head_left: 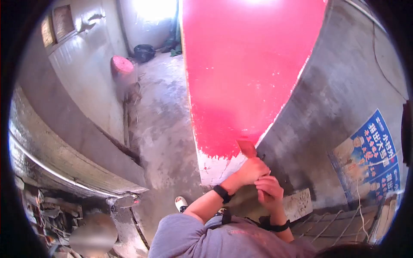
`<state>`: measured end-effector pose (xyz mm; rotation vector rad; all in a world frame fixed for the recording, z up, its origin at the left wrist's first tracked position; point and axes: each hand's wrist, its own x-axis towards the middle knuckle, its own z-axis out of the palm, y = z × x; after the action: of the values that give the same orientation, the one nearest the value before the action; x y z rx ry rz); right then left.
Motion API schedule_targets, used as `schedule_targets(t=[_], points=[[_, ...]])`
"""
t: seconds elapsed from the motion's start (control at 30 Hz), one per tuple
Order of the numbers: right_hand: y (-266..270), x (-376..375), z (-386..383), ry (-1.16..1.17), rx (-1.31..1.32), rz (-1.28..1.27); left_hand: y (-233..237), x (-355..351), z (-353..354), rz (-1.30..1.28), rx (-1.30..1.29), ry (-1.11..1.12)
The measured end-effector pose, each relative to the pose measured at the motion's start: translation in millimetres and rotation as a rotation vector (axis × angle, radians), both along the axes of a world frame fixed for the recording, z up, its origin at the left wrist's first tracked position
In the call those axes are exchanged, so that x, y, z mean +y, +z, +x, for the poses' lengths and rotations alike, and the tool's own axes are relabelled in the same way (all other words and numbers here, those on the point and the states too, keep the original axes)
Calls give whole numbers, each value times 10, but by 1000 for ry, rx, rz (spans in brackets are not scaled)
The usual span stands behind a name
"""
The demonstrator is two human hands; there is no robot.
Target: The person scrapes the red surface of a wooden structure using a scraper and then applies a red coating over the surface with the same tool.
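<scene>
A long board (232, 90) stretches away in front of me, its face coated in wet-looking red paint. Bare white shows at the near end, where the red stops in ragged strokes. My left hand (251, 171), closed at the board's near right corner, grips what looks like a paintbrush (246, 148); its flat head is covered in red and points toward the board. Just below and right of it, my right hand (270, 189) has its fingers curled in, touching or almost touching the left. What the right fingers hold is hidden.
Concrete floor (165, 129) runs along the board's left side. A blue printed poster (370, 155) is at right, above metal bars (329, 225). A pink round item (122, 64) and a dark bag (144, 53) are farther back. A curved ledge (77, 107) lies left.
</scene>
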<state>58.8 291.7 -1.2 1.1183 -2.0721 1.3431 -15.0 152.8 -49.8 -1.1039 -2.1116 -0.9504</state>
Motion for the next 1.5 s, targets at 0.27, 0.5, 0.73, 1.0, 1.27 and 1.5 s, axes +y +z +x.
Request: schedule_targets(t=[0.27,0.5,0.73,1.0,1.27,1.5], points=[[267,-234,70,564,-299,127,111,-494,314,46,-42,110],[253,-797,78,446,-244,339,-56,-879,421,140,-126,167],[-300,-1126,-138,484,-238,299,-593,-1208,394,138,-269,204],[-470,-1414,-317,466,-409,326,-1116,-1367,260,340,-408,215],[-404,-1390,-107,416,-303,239,-871,-1328,294,355,-283,126],[-173,-1332,117,405,-242,275,-589,-1206,368,378,-64,147]])
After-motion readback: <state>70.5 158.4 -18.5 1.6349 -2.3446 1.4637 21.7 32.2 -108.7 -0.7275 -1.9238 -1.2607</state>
